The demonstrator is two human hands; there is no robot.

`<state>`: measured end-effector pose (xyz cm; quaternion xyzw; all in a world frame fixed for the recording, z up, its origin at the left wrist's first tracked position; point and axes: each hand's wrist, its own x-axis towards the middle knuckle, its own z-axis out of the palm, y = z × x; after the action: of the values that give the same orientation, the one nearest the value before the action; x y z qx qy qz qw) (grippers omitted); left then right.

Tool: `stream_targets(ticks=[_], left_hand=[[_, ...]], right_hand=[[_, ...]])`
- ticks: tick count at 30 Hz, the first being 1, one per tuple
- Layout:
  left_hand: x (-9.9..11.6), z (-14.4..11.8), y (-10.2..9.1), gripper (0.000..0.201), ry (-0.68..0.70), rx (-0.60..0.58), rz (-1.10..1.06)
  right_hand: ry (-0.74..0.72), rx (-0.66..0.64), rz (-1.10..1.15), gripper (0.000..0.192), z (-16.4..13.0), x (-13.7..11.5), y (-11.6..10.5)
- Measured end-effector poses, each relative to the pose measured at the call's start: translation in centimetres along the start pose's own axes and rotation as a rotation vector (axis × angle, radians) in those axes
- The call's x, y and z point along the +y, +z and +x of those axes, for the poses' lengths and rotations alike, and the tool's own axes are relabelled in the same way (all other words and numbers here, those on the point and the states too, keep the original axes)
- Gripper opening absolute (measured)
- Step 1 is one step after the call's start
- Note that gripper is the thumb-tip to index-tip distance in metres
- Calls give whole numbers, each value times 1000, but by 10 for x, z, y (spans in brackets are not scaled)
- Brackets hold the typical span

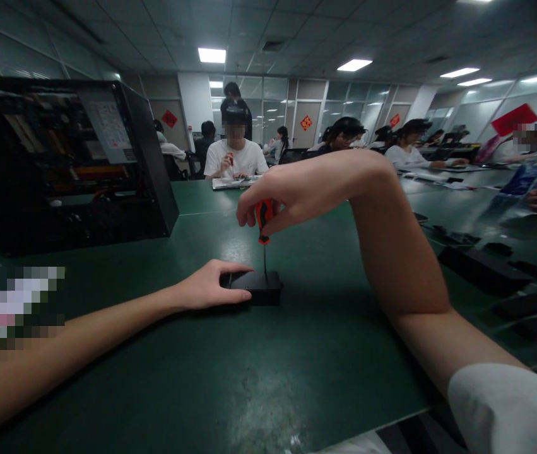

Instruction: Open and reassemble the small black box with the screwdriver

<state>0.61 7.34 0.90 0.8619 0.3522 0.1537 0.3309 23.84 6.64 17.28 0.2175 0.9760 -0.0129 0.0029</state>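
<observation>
A small flat black box (259, 287) lies on the green table (230, 378) in the middle of the view. My left hand (211, 285) rests on its left end and holds it down. My right hand (291, 192) hovers above it, gripping a screwdriver (263, 227) with a red and black handle. The screwdriver stands upright with its thin shaft pointing down onto the top of the box.
An open black computer case (64, 157) stands at the left. Several flat black parts (481, 268) lie along the right side of the table. Other people sit at tables farther back, one facing me in a white shirt (236, 157).
</observation>
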Motion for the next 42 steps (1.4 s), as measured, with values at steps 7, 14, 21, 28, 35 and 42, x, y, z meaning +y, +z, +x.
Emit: stream_targets(ticks=[7,14,21,28,35,42], left_hand=[[0,1,1,62,-28,27,6],[3,0,1,59,-34,5,-23],[1,1,1,57,5,15,-14],[3,0,2,54,15,29,-16],[2,0,2,52,26,24,-12],[1,0,2,55,15,33,-4]], right_hand=[[12,10,-7,27,-2,-3,0],[-125,50,36,24,1,-10,-2],[-165,40,45,20,6,-16,0],[-131,26,47,21,8,-18,1],[-136,37,65,18,8,-19,1],[-151,38,55,19,8,-17,0]])
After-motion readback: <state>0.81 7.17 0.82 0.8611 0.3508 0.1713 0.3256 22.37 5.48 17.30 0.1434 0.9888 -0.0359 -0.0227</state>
